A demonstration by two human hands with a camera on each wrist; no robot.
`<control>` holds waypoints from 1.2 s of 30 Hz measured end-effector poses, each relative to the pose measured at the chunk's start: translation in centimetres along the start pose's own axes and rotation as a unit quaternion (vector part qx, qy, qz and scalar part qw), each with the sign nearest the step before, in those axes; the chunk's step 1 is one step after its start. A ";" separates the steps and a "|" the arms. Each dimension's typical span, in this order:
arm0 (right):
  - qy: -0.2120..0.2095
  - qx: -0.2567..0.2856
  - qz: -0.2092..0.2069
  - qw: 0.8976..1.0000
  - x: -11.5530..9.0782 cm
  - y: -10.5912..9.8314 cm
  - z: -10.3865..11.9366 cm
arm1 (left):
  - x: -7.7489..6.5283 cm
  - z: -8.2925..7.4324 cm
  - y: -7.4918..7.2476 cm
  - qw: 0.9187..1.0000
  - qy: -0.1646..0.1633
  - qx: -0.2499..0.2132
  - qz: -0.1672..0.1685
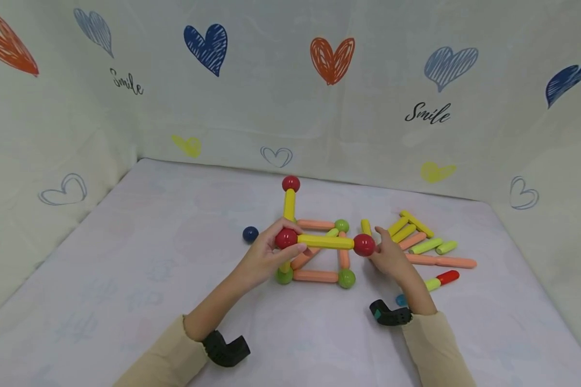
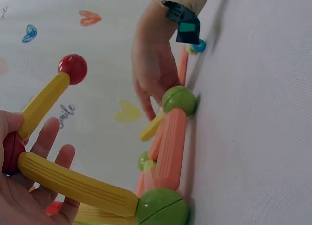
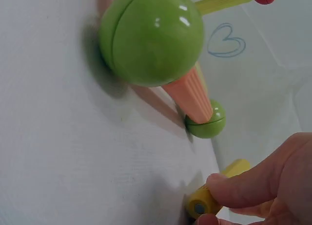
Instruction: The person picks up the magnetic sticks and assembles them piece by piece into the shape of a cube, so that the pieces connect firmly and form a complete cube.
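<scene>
My left hand [image 1: 259,252] grips a red ball [image 1: 286,238] at an upper corner of a magnetic ball-and-rod frame. From that ball a yellow rod [image 1: 325,242] reaches right to another red ball [image 1: 364,245], above the table. A third red ball [image 1: 290,184] tops a yellow rod at the back left. Below, salmon rods [image 1: 316,276] and green balls [image 1: 347,278] form a square base on the table, with a diagonal inside. Right of the frame, my right hand [image 1: 389,258] pinches a loose yellow magnetic rod [image 3: 199,201] between thumb and fingers, low over the table.
Loose yellow rods [image 1: 418,223], lime rods [image 1: 426,246] and salmon rods [image 1: 440,262] lie at the right. A red-tipped rod [image 1: 448,277] and a light blue ball [image 1: 401,300] are near my right wrist. A dark blue ball [image 1: 250,234] rests left of the frame.
</scene>
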State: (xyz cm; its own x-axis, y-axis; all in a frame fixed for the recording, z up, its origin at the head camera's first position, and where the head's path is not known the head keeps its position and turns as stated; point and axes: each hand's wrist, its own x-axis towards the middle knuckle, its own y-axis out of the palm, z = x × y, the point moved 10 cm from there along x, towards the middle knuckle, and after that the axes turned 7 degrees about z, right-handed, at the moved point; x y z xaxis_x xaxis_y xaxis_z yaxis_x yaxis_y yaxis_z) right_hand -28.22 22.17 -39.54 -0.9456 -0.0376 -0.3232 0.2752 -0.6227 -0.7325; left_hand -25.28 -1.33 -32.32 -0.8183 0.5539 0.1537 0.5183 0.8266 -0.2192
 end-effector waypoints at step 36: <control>-0.245 -0.078 0.057 0.965 -6.4 1.0 8.4 | -0.2 -0.1 0.1 1.000 0.002 -0.024 0.012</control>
State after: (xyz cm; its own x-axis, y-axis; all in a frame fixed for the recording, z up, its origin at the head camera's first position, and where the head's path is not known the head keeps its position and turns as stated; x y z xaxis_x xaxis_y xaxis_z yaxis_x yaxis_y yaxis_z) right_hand -23.36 15.21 -33.20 -0.8653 -0.4885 -0.1126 0.3690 -0.4686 -0.8027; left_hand -25.06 -1.31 -32.30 -0.8045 0.5741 0.1525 0.5495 0.8168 -0.1761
